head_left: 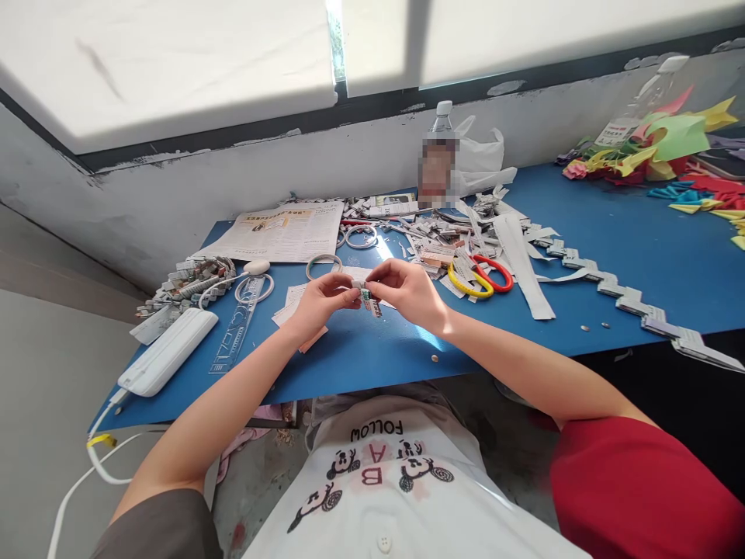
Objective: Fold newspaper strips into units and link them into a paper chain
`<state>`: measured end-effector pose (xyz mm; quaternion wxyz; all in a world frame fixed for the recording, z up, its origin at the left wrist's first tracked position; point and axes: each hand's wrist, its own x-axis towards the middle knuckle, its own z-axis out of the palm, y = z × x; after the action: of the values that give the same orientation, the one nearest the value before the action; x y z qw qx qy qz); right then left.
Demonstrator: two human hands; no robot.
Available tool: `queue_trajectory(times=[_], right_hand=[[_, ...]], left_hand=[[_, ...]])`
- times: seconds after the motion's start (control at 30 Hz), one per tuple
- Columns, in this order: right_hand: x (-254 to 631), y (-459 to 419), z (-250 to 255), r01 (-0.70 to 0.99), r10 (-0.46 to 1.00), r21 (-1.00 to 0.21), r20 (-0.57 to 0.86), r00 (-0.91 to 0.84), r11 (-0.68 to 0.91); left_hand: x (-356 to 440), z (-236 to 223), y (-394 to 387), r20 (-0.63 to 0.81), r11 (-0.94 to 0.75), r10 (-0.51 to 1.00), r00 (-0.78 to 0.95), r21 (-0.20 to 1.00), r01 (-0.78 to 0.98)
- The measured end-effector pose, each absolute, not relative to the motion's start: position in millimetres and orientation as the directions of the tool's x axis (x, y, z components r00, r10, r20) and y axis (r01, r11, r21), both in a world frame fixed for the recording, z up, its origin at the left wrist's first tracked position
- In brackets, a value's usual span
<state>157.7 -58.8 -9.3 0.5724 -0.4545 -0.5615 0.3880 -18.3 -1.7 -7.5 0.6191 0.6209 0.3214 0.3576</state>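
Above the front middle of the blue table, my left hand point(329, 299) and my right hand point(407, 291) meet fingertip to fingertip. Pinched between them is a small folded newspaper strip point(366, 295), with short ends hanging down. My fingers cover part of it, so its exact folds are hidden. Loose paper pieces point(288, 305) lie beneath and beside my left hand. To the right of my right hand rest scissors point(494, 273) with one yellow and one red handle, partly under cut paper strips.
A newspaper sheet point(276, 233), a clear stencil ruler point(237, 334), a white power strip point(168, 353) and a coiled folded-paper chain point(192, 283) lie to the left. A zigzag paper chain point(617, 291) runs right, past the table edge. Bottles point(443, 116) stand behind.
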Motion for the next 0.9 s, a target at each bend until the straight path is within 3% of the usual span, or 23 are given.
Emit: queue_trajectory(times=[0.37,0.6,0.9], right_hand=[[159.9,-57.3,-10.9,0.131,0.929,-0.925,0.366,0.052,0.357],[167.1,-54.6,-4.5,0.081,0.967,-0.964,0.251,-0.041,0.254],[163.4,-56.6,-4.9,0.095,0.970,-0.966,0.235,-0.066,0.241]], left_hand=[[-17.2,2.4,-9.6,0.122,-0.145,0.877,0.464,0.989,0.014],[-16.2,3.1,-12.6,0.224,-0.246,0.885,0.408,0.969,0.003],[-16.7,1.6,-14.1,0.238,-0.275,0.889,0.391,0.960,0.041]])
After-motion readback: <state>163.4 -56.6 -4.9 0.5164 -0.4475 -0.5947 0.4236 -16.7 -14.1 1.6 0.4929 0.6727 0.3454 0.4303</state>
